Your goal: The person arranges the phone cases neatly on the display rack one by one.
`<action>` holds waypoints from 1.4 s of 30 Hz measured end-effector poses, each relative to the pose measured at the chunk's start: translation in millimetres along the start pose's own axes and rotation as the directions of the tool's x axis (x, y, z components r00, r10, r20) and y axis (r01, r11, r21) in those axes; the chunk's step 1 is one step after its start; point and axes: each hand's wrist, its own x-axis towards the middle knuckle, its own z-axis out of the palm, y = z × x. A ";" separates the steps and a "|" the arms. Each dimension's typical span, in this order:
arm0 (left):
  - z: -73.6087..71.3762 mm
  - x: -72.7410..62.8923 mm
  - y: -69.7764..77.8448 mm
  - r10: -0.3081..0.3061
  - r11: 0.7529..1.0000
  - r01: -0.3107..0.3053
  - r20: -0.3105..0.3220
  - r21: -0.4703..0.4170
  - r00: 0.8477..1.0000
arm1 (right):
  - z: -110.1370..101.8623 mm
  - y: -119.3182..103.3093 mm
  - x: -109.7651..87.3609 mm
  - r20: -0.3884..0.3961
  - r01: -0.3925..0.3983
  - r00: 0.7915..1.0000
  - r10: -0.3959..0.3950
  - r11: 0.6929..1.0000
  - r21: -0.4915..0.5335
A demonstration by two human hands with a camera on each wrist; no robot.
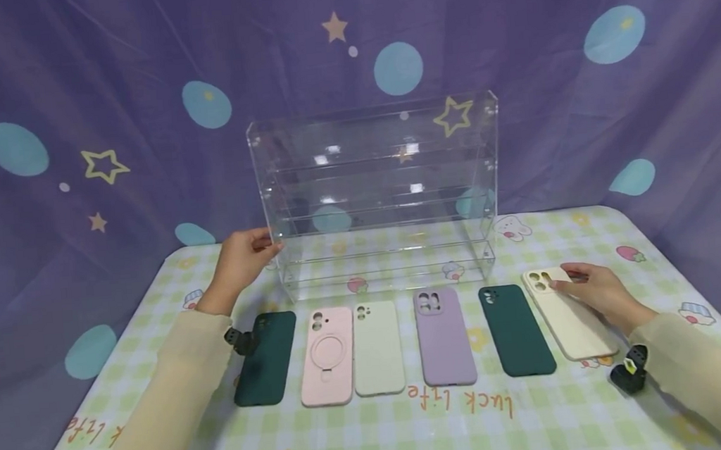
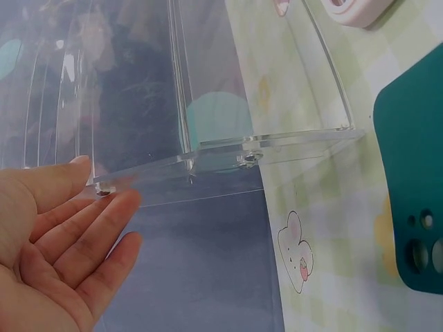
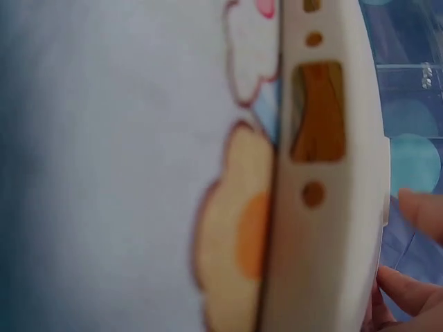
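My left hand point(image 1: 239, 263) pinches the left side panel of a clear acrylic tiered display rack point(image 1: 381, 228); the left wrist view shows thumb and fingers point(image 2: 97, 235) on either side of the panel's edge. At the far right of a row of phone cases, my right hand point(image 1: 602, 294) grips the top end of a cream phone case point(image 1: 574, 325). Its thumb is near the camera cutouts, and its other fingers are partly hidden at the case's edge. In the right wrist view the case's side point(image 3: 318, 228) with its port holes fills the middle.
Before the rack lie a dark green case point(image 1: 276, 362), a pink case with a ring point(image 1: 313, 391), a pale green case point(image 1: 380, 357), a purple case point(image 1: 447, 352) and another dark green case point(image 1: 518, 333). A checked cloth point(image 1: 352, 444) covers the table; a purple curtain point(image 1: 131, 59) hangs behind.
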 end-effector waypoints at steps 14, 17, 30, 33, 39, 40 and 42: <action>-0.5 -0.1 -1.7 0.007 1.000 -0.007 0.003 -0.014 1.000 | 8.3 -10.8 -7.0 0.038 0.015 0.999 -0.009 0.985 -0.169; -1.0 0.4 -2.2 -0.003 1.000 0.003 -0.001 -0.024 1.000 | 9.3 -11.5 -6.9 0.032 0.024 0.999 -0.018 0.982 -0.187; -0.5 0.3 -5.0 -0.009 0.999 0.010 0.001 -0.042 1.000 | -1.0 -8.8 -12.1 0.045 0.120 0.992 -0.115 0.986 -0.120; -0.7 0.9 -4.0 -0.013 0.999 0.014 0.014 -0.047 1.000 | -9.7 -8.1 -15.4 0.048 0.124 0.992 -0.118 0.977 -0.172; -3.1 0.7 -1.2 -0.033 0.998 0.034 0.031 -0.058 0.999 | -32.7 -11.4 -17.1 0.077 0.075 0.995 -0.070 0.995 -0.067; -3.3 0.8 -0.5 -0.039 0.997 0.042 0.036 -0.061 0.999 | -37.0 -12.4 -17.3 0.088 0.068 0.994 -0.066 0.998 -0.020; -3.4 1.0 1.1 -0.049 0.997 0.051 0.042 -0.059 0.998 | -44.2 -15.0 -18.4 0.105 0.061 0.992 -0.069 0.995 0.080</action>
